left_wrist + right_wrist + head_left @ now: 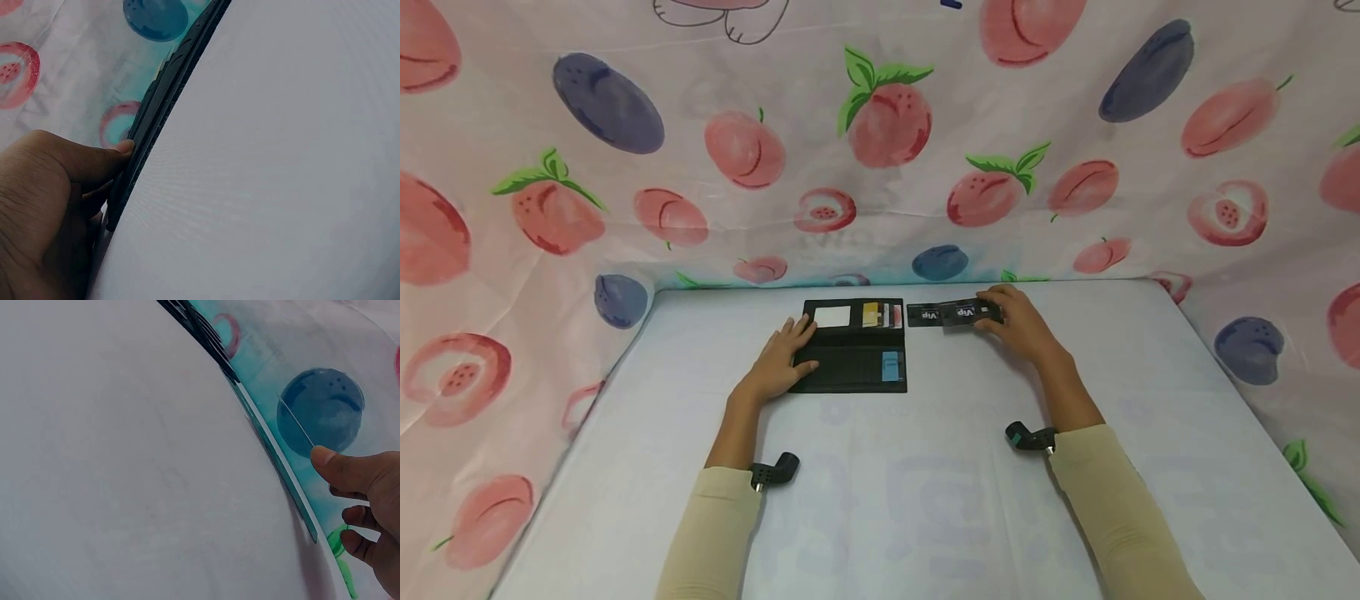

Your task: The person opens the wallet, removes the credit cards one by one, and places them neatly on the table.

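a thin card (297, 422) is pinched by the hand (372, 490); a flat card (279, 465) and black wallet (203, 336) are borne by the white bench (125, 462).

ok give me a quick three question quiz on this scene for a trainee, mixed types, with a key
1. Multiple choice: which hand touches the open wallet?
a) left
b) right

2. True or false: the pinched card is inside the wallet.

3. Fill in: in the head view, the blue item sits in the wallet's ____ half (upper or lower).

Key:
1. a: the left hand is at its left side.
2. False: the right hand holds it, to the right of the wallet.
3. Lower.
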`<state>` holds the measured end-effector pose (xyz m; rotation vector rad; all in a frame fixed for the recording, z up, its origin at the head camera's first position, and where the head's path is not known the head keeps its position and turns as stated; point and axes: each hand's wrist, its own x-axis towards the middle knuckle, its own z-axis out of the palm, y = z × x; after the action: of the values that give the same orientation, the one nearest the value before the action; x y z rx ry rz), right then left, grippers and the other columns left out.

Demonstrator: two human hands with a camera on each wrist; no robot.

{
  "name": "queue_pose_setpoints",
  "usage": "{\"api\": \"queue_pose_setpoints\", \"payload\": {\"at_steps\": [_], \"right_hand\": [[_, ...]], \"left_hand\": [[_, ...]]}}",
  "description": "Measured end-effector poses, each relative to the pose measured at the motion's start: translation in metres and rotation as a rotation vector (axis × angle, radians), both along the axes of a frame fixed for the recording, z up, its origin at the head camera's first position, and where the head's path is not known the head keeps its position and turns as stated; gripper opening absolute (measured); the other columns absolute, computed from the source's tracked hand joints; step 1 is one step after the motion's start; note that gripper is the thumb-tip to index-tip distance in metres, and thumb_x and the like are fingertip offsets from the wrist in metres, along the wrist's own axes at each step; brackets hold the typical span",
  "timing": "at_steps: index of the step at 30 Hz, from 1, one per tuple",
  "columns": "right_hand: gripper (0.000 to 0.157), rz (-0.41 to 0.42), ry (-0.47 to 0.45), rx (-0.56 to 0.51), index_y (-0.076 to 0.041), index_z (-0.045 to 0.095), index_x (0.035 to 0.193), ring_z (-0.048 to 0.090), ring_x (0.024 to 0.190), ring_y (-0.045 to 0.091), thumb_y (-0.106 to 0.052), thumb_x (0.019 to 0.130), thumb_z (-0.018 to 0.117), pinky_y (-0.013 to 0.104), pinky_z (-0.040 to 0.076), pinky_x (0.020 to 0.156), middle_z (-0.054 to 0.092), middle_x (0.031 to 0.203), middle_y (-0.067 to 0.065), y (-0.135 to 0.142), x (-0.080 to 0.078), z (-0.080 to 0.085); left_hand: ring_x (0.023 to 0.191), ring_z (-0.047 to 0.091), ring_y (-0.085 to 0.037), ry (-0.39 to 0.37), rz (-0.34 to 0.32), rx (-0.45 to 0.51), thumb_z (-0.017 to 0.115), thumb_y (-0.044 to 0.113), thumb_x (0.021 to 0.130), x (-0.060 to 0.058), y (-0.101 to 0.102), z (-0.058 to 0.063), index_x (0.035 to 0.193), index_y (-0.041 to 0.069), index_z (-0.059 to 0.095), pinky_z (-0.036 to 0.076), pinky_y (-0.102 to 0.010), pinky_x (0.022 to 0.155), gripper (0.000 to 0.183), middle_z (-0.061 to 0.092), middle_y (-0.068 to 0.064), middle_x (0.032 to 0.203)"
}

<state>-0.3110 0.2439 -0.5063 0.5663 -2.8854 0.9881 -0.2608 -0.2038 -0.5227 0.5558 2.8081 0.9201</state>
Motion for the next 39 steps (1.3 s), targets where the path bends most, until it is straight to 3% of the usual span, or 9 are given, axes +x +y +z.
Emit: {"api": "queue_pose_setpoints", "payload": {"at_steps": [7,21,32,39], "right_hand": [[0.055,-0.027,-0.007,0.007,0.007,0.056,0.146,0.054,0.105,0.042,-0.013,0.099,0.076,0.057,0.048,0.092,0.046,0.15,0.028,0.008,-0.001,0.0],[0.057,-0.14,-0.047,0.004,0.006,0.053,0.149,0.052,0.115,0.044,-0.013,0.1,0.074,0.06,0.045,0.101,0.044,0.153,0.028,0.031,-0.005,-0.006],[0.058,-0.2,-0.099,-0.013,0.002,0.05,0.153,0.05,0.126,0.046,-0.016,0.103,0.071,0.065,0.04,0.11,0.04,0.158,0.026,0.046,-0.002,-0.009],[0.057,-0.217,-0.099,-0.017,0.002,0.049,0.153,0.05,0.125,0.045,-0.013,0.103,0.07,0.064,0.041,0.11,0.041,0.158,0.026,0.057,-0.001,-0.012]], "left_hand": [[0.16,0.002,-0.041,-0.005,0.001,-0.005,0.063,0.022,0.103,0.001,0.001,0.001,0.165,0.001,0.028,-0.002,-0.052,0.129,0.074,0.014,-0.019,0.174],[0.16,0.001,-0.04,-0.009,0.005,-0.004,0.064,0.022,0.103,0.0,0.001,0.0,0.165,0.002,0.028,-0.002,-0.051,0.129,0.075,0.014,-0.018,0.174],[0.16,0.001,-0.04,-0.003,-0.001,-0.002,0.065,0.022,0.104,-0.001,-0.001,-0.002,0.165,0.002,0.028,-0.002,-0.052,0.129,0.074,0.013,-0.017,0.174],[0.16,0.001,-0.041,0.0,-0.003,0.0,0.064,0.022,0.104,-0.001,-0.001,-0.002,0.165,0.001,0.028,-0.002,-0.052,0.129,0.074,0.014,-0.018,0.174]]}}
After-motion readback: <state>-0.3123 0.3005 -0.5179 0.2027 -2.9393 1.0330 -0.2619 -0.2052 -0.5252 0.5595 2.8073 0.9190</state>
